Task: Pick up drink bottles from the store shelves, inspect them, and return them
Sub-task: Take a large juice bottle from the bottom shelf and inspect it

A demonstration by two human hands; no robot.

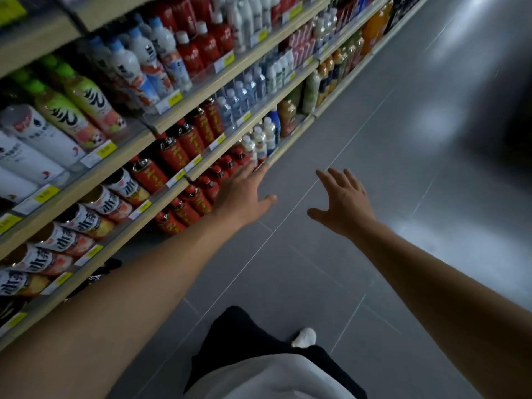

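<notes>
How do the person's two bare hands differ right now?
The left hand reaches to the edge of the lower shelf of red bottles; the right hand hangs over the grey tiled floor, away from any shelf. The left hand's fingers lie fairly straight; the right hand's fingers spread and curl slightly. Both are open, empty, palms down.

Your shelves (161, 194) run along your left, stacked in tiers and packed with bottles (175, 152) standing in rows. The floor (388, 168) lies open to your right and ahead. Your left hand (244, 194) reaches just before the lowest shelf edge, near the bottles; your right hand (344, 203) hangs over the floor, well apart from the shelves.
</notes>
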